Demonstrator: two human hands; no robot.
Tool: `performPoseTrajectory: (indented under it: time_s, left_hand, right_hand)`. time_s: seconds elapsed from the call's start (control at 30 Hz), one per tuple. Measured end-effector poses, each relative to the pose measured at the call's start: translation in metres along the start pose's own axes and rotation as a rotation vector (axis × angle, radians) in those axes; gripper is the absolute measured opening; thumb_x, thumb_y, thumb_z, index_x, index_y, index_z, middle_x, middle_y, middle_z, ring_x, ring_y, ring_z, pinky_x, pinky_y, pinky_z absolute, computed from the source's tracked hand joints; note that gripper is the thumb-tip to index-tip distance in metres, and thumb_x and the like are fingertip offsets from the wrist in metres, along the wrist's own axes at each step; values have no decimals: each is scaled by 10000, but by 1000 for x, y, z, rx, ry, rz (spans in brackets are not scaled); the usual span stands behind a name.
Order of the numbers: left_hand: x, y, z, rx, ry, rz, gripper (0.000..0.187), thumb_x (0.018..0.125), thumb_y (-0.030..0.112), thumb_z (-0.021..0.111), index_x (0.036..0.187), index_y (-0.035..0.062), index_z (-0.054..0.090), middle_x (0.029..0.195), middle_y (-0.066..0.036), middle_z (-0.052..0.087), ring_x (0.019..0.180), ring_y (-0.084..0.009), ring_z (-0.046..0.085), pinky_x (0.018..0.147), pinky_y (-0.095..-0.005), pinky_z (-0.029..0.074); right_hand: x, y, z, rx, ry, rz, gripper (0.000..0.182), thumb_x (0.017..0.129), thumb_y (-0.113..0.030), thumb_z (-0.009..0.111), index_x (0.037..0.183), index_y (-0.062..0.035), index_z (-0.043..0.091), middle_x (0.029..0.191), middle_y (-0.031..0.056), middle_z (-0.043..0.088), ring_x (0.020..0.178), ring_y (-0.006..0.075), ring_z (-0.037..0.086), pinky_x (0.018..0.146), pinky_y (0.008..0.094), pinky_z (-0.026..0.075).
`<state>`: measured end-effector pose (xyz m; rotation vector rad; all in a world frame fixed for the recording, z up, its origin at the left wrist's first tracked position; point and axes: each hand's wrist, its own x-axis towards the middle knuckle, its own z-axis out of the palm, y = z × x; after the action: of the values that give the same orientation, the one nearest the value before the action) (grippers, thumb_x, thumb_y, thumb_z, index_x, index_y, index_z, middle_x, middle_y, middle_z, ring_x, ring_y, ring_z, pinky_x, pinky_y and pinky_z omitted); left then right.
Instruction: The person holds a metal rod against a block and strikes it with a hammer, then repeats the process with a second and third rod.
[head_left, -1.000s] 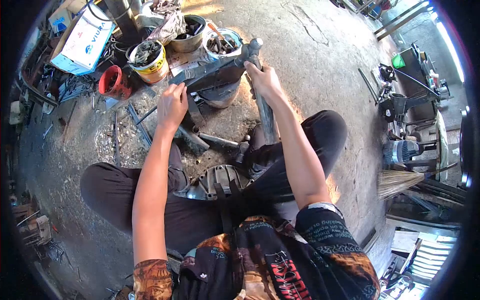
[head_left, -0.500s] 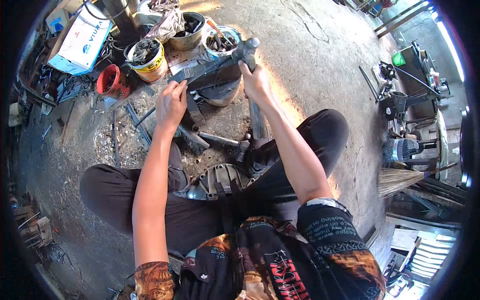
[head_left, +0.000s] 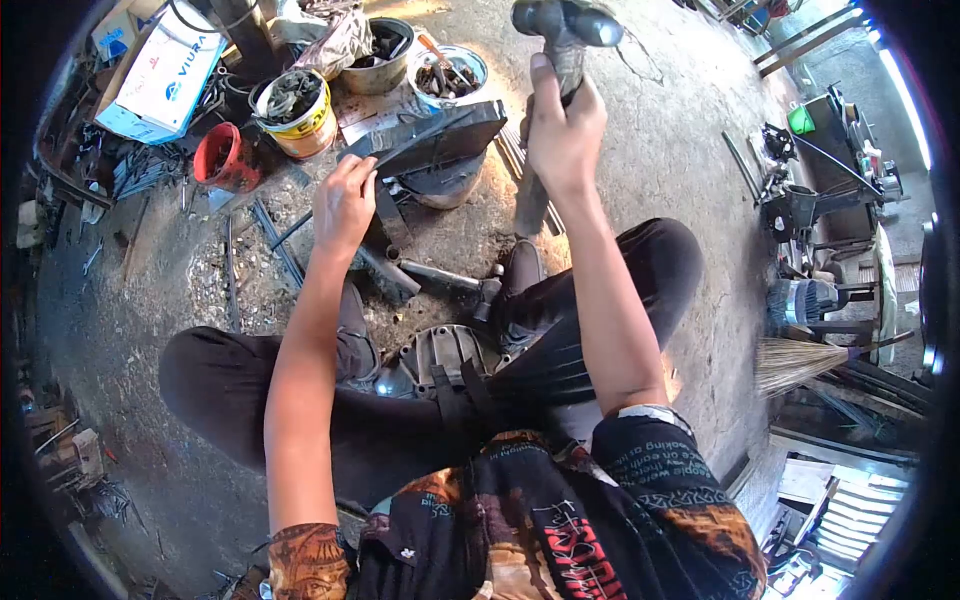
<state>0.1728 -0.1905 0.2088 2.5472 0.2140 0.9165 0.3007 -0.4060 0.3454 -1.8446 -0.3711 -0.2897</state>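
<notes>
My right hand is closed around the handle of a hammer, its metal head held up above and to the right of a dark steel block. The handle's lower end sticks out below the fist. My left hand is closed, its fingers pinching the near end of a thin dark metal strip that lies along the block's top. The strip's exact shape is hard to make out. A second hammer lies on the floor between my feet, beside a short metal pipe.
Beyond the block stand a red bucket, a yellow bucket and a white bucket of metal pieces. A finned metal housing sits between my legs. Metal rods lie left; a broom is at right.
My right hand has lifted the hammer from over the block's right end, up and to the right. My left hand has stayed almost in place on the strip.
</notes>
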Motion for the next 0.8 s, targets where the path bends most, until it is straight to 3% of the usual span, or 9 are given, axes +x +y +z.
performPoseTrajectory:
  time_s: [0.07, 0.13, 0.17, 0.27, 0.37, 0.47, 0.53, 0.67, 0.8]
  left_hand:
    - [0, 1, 0, 29, 20, 38, 152, 872, 60, 683, 1019, 31, 709, 936, -110, 663, 821, -331, 678, 714, -409, 546]
    - [0, 6, -3, 34, -15, 15, 155, 880, 74, 679, 1026, 31, 711, 936, -113, 663, 823, -337, 676, 717, -413, 546]
    - [0, 4, -4, 36, -19, -9, 156, 890, 81, 671, 1033, 35, 713, 939, -117, 663, 824, -345, 675, 714, -421, 545]
    - [0, -1, -5, 52, 4, 9, 153, 894, 90, 671, 1031, 39, 716, 937, -117, 665, 827, -349, 674, 709, -429, 545]
    - [2, -1, -5, 49, -12, -8, 149, 897, 124, 680, 1013, 43, 724, 915, -127, 670, 824, -354, 677, 713, -432, 551]
    - [2, -2, -2, 45, -36, -21, 161, 905, 158, 676, 1002, 41, 732, 901, -142, 679, 826, -362, 680, 720, -438, 553]
    - [0, -7, 1, 52, -43, -37, 171, 911, 172, 670, 997, 40, 736, 899, -151, 687, 830, -366, 682, 725, -443, 554]
    - [4, -7, 7, 26, -27, -36, 173, 920, 170, 650, 993, 40, 736, 932, -178, 714, 859, -371, 687, 742, -442, 555]
    - [8, 2, 9, -15, -43, -50, 171, 923, 162, 644, 1000, 31, 723, 938, -176, 713, 853, -376, 684, 745, -447, 553]
  right_hand:
    - [-6, 16, 9, 15, 8, -44, 412, 931, -296, 663, 836, 102, 617, 699, 238, 662, 668, 306, 680, 664, 433, 517]
    - [-9, 65, 25, -477, -232, 28, 487, 932, -434, 662, 753, 16, 608, 647, 85, 614, 602, 164, 623, 552, 343, 497]
    - [-12, 77, 23, -480, -226, 28, 487, 932, -434, 662, 753, 16, 608, 647, 85, 614, 602, 164, 623, 552, 343, 497]
    - [-9, 92, 23, -193, -215, 417, 519, 908, -489, 671, 765, 5, 606, 657, 100, 615, 560, 222, 639, 530, 394, 529]
    - [-9, 111, 24, 23, -150, 491, 480, 920, -469, 657, 744, -34, 556, 603, 73, 548, 492, 232, 591, 471, 407, 508]
    - [-8, 116, 21, 313, -33, 735, 409, 948, -412, 622, 777, -58, 511, 602, 68, 505, 486, 228, 557, 454, 394, 497]
    - [-9, 112, 15, 676, 184, 1055, 331, 972, -354, 572, 859, -49, 509, 653, 99, 537, 518, 235, 562, 462, 403, 499]
    - [-17, 221, 6, 707, -137, 1217, 253, 989, -237, 443, 1059, 0, 494, 753, 142, 587, 588, 235, 578, 543, 423, 535]
    - [-46, 284, 33, 969, 150, 1547, 285, 990, -211, 414, 1064, 22, 560, 846, 167, 664, 742, 301, 693, 721, 460, 611]
